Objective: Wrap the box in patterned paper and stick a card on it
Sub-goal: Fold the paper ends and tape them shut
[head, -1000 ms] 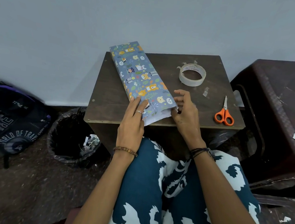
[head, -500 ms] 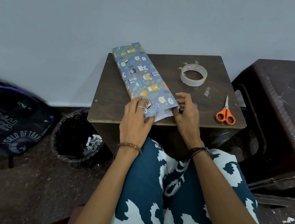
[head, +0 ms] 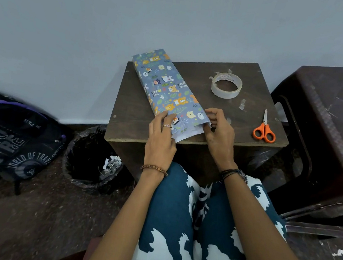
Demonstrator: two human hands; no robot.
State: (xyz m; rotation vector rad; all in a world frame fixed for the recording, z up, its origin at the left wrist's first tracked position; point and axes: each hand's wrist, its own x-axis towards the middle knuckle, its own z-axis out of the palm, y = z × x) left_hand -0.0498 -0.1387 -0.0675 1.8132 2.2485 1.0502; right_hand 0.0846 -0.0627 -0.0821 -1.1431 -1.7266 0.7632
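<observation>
With the wrapped box (head: pixel 167 87) lying diagonally on the small table (head: pixel 221 114), the left hand (head: pixel 162 135) has slid flat over the near flap while the right hand (head: pixel 217 130) still pinches its corner, suggesting the end fold is closing.

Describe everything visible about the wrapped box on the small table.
The wrapped box is long and flat, covered in blue-grey paper printed with cartoon animals and leaves. It lies diagonally on the dark wooden table, far end toward the wall. At the near end the paper is unsealed, its white underside showing. The left hand presses on that end; the right hand pinches the paper's corner.
</observation>
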